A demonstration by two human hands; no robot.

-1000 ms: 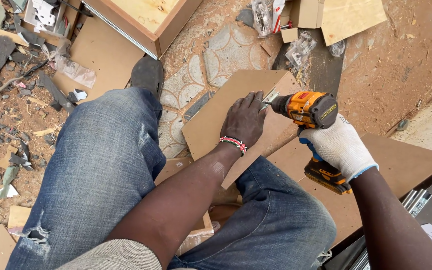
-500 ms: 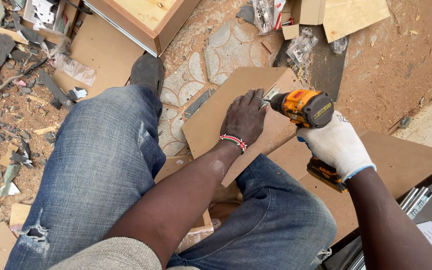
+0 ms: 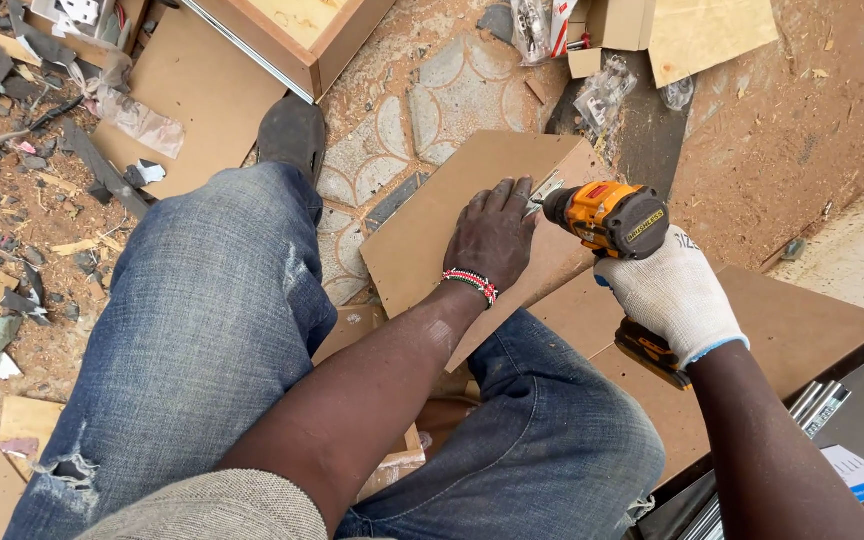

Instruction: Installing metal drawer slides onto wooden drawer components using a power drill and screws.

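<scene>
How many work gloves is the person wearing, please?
1: a white knit glove on the right hand, which grips the orange cordless drill. The left hand is bare, pressing flat on the brown board.

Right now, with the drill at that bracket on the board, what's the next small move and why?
Probably ease the drill straight in toward the metal bracket. Its tip already sits at the bracket, the bare left hand lies flat on the board beside it, and the gloved right hand grips the handle. Fingers are close to the tip, so go slowly.
</scene>
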